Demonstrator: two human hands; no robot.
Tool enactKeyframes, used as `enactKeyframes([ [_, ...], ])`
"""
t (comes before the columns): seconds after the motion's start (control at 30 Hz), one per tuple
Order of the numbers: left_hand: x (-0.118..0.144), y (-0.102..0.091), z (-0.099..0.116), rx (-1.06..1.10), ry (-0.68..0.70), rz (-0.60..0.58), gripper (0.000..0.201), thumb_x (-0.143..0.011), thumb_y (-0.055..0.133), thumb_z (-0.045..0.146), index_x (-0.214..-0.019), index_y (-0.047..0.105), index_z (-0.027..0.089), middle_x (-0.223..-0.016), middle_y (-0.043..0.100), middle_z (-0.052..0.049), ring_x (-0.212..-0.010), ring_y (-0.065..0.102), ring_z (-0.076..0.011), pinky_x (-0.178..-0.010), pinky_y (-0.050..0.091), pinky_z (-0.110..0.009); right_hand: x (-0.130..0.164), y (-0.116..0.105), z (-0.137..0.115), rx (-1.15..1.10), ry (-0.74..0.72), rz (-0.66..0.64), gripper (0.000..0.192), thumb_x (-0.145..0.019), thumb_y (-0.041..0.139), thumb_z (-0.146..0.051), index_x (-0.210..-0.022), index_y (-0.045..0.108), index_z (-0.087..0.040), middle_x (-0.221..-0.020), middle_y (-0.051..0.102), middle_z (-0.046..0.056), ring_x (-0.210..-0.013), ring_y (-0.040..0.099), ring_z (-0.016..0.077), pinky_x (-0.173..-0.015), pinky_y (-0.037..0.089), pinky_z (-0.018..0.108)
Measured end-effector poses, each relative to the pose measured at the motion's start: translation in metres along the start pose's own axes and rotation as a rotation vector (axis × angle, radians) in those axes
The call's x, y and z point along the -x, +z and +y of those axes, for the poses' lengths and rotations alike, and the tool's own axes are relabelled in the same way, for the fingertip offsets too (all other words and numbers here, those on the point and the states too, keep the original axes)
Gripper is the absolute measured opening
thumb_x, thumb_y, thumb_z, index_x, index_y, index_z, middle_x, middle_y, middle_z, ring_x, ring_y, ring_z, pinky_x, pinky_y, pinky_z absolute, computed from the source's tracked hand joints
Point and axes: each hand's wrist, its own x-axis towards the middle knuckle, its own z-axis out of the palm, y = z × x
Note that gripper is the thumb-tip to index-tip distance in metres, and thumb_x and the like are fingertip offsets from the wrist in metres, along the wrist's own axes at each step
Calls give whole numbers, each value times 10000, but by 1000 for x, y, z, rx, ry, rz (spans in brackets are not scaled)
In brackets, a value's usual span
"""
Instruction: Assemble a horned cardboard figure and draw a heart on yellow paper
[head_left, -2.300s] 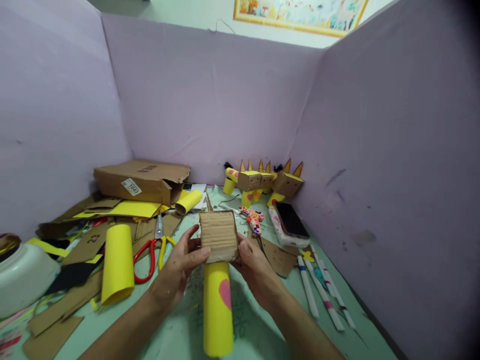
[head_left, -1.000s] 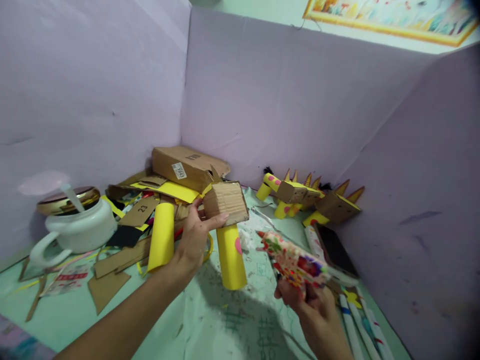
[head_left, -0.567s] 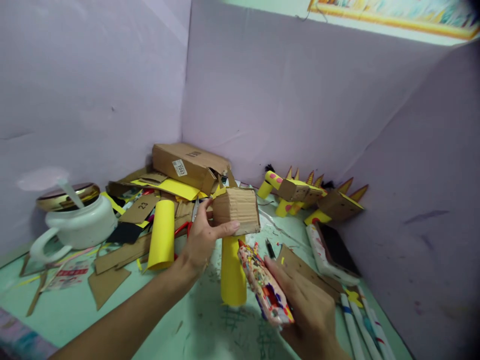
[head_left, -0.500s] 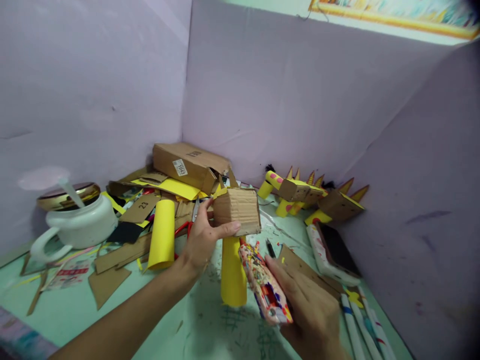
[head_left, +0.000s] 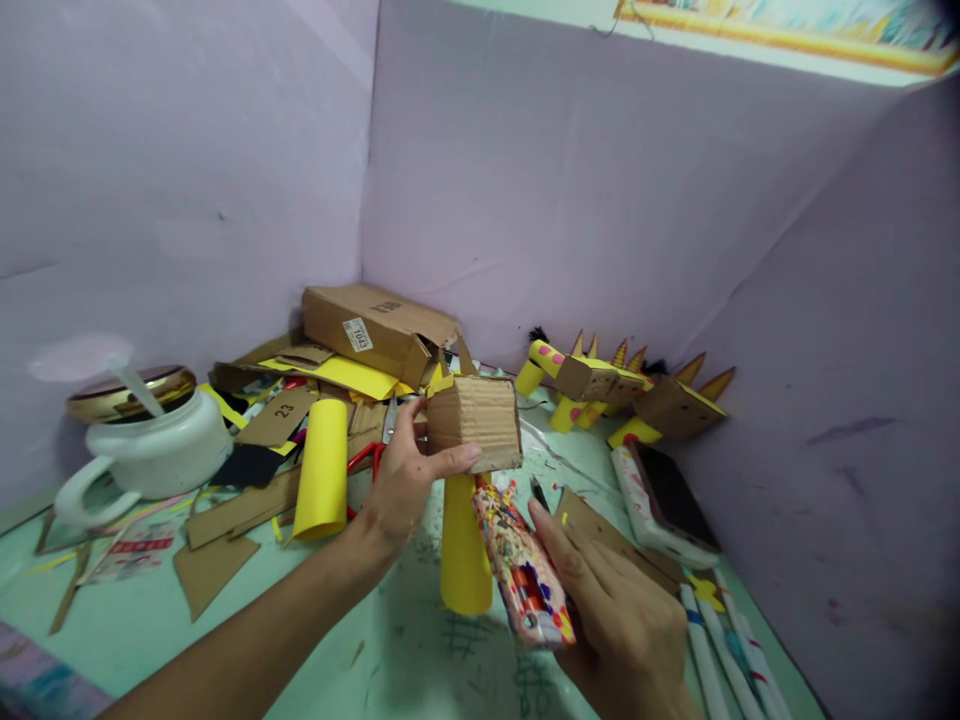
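My left hand (head_left: 409, 475) grips a small cardboard box (head_left: 480, 425) from its left side, thumb across the front face and fingers behind. Under the box stands a yellow paper tube (head_left: 465, 560), upright on the table. In my right hand (head_left: 626, 610) is a paint-spotted glue gun (head_left: 521, 570), its narrow tip at the joint of box and tube; whether it touches is unclear. Another yellow paper tube (head_left: 321, 470) stands left of my left hand. Red-handled scissors (head_left: 367, 458) lie partly hidden behind that hand.
Cardboard and yellow paper scraps (head_left: 277, 415) lie heaped at the left, before a larger carton (head_left: 375, 325). A white mug (head_left: 161, 445) stands far left. Spiked cardboard figures (head_left: 600, 380) stand back right. A phone (head_left: 675, 495) and markers (head_left: 705, 645) lie at the right.
The glue gun and my right hand have shifted slightly left. My left hand keeps its hold on the box, and the box and tube stay in place.
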Motion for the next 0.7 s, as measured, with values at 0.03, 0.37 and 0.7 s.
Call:
enactKeyframes([
  [0.03,0,0,0,1,3,-1,671,-606,724,210,-1214,440,216,-1050,604,-65,-1000,557,-265,-874,408,-371,0,0,0,5,1,-5,679,-761,453,-147,-1406,240,-139,-1118,652,102,-877,674,250,-641,522,295],
  [0.37,1,2,3,46,-19,6,700,-576,738,195,-1213,449,202,-1005,622,-61,-931,584,-253,-851,420,-367,-1,-1,0,18,24,-21,661,-773,460,-171,-1402,256,-160,-1079,675,94,-828,682,235,-609,515,273],
  [0.7,0,1,2,38,-10,-17,701,-612,724,235,-1240,412,207,-985,628,-53,-951,578,-251,-831,427,-354,1,0,5,1,73,-42,636,-772,474,-170,-1384,300,-182,-1101,663,100,-827,682,218,-601,514,268],
])
